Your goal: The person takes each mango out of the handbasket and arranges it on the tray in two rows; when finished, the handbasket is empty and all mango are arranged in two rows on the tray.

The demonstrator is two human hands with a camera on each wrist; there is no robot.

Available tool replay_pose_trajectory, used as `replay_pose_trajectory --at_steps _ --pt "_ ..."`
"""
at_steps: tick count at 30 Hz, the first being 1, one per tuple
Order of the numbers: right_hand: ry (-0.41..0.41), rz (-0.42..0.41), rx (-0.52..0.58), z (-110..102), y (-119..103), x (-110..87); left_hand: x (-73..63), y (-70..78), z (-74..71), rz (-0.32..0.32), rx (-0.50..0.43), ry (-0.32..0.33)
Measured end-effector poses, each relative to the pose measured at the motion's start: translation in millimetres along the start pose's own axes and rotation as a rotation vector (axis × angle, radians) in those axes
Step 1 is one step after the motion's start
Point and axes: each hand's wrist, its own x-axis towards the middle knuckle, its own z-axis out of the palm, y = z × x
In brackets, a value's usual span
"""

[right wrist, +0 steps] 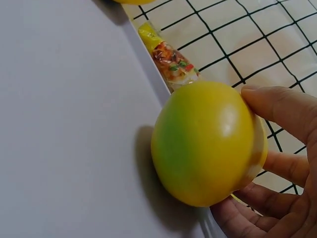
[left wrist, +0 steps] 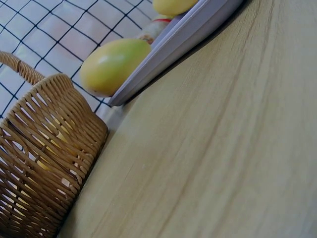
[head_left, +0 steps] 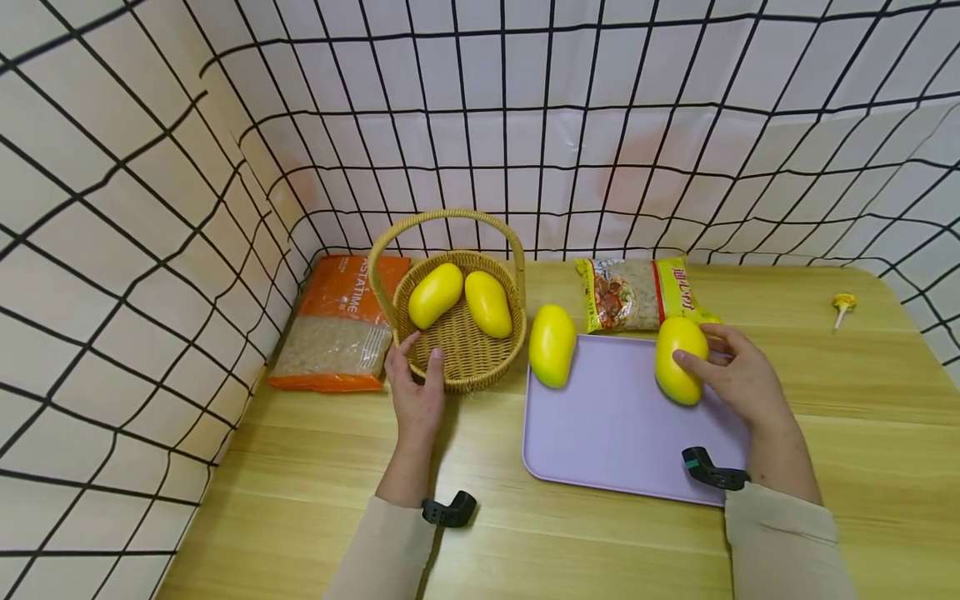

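Observation:
In the head view my left hand [head_left: 417,400] holds the near-left rim of a woven basket [head_left: 468,379] with an arched handle. Two yellow mangoes, one on the left [head_left: 437,296] and one on the right [head_left: 488,304], lie inside it. My right hand [head_left: 738,379] grips another yellow mango [head_left: 681,360] over the right part of a lilac tray [head_left: 615,425]. Up close in the right wrist view, that mango [right wrist: 208,144] has a greenish side; whether it touches the tray is unclear. One more mango [head_left: 552,346] rests at the tray's far-left corner. The left wrist view shows the basket [left wrist: 49,148] but no left fingers.
Left of the basket lies an orange-and-clear food packet [head_left: 333,325]. A yellow-and-red food packet [head_left: 633,292] lies behind the tray. A lollipop [head_left: 843,307] is at the far right of the wooden table [head_left: 600,542]. White gridded sheeting [head_left: 480,125] borders the back and sides.

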Motion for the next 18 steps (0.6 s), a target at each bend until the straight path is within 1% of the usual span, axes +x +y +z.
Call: replay_pose_trajectory --at_steps 8,18 --pt "-0.012 -0.004 0.004 -0.4 3.8 1.4 -0.5 0.3 0.2 0.011 0.003 0.001" --pt "-0.013 -0.008 -0.023 -4.2 3.7 -1.2 -0.4 -0.4 -0.2 0.017 0.002 0.001"
